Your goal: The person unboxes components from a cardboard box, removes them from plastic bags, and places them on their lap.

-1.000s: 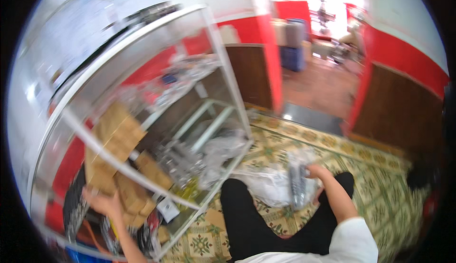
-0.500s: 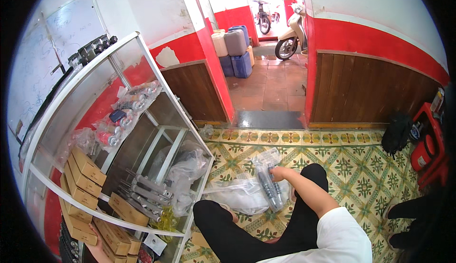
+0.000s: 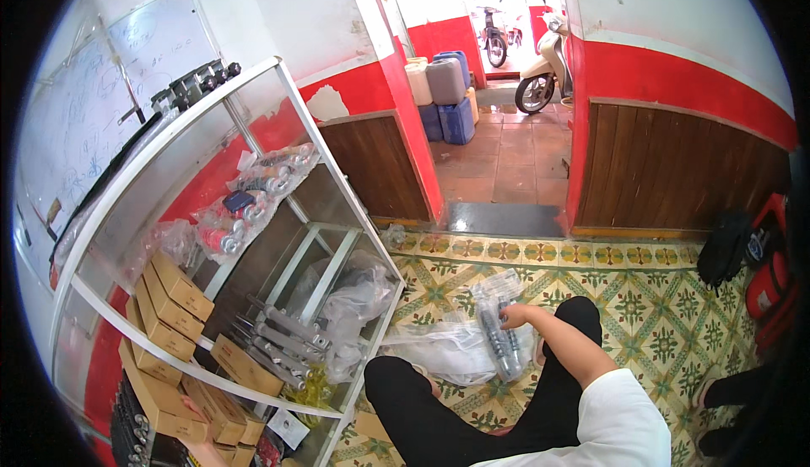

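Our right hand (image 3: pixel 516 318) reaches down to the tiled floor (image 3: pixel 658 298) – its grip is closed on a long dark metal part in a clear plastic bag (image 3: pixel 499 340). The bagged part lies on the tiles between our black-trousered knees, on top of more crumpled clear plastic (image 3: pixel 439 350), just in front of the shelf. Our left hand (image 3: pixel 198 448) shows only as a sliver at the lower left edge, down by the stacked cardboard boxes (image 3: pixel 173 298) – we cannot tell whether its grip is open or closed. The white-framed metal shelf (image 3: pixel 278 87) stands to our left; its middle level carries grey metal rods (image 3: pixel 283 340) and loose plastic bags, the level above carries bagged parts with red bits (image 3: pixel 253 205). Behind, a doorway with blue and grey jerrycans (image 3: pixel 447 87) and a parked scooter (image 3: pixel 548 62).
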Demonstrator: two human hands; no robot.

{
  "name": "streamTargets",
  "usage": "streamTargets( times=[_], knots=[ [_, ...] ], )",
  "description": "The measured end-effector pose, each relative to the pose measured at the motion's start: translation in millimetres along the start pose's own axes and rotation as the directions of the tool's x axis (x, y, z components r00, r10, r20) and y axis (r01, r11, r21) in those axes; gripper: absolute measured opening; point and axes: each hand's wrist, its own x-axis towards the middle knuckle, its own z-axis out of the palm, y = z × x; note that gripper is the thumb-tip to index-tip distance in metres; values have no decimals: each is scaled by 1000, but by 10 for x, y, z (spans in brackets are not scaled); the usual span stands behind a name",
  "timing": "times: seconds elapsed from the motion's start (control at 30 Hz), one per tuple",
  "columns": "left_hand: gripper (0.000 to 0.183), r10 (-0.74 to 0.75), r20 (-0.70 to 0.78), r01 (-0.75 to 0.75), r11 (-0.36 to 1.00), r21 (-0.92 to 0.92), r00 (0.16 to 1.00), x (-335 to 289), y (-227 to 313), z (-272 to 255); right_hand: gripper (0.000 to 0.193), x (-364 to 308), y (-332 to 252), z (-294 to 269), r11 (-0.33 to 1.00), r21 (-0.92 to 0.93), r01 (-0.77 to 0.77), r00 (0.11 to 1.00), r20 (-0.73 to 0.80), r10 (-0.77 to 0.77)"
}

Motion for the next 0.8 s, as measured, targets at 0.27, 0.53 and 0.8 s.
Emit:
streamTargets(
  times=[0.27, 0.53, 0.8],
  knots=[
    [49, -201, 389, 369, 826, -427, 899, 559, 168, -322, 59, 31, 70, 4, 995, 98, 8, 998, -55, -2],
    [44, -21, 68, 51, 876, -480, 997, -167, -221, 244, 63, 124, 101, 114, 1000, 0, -16, 1000, 8, 16],
    [50, -75, 153, 154, 776, -611, 985, -1290, -833, 212, 63, 187, 14, 161, 998, -65, 19, 999, 46, -16]
  ],
)
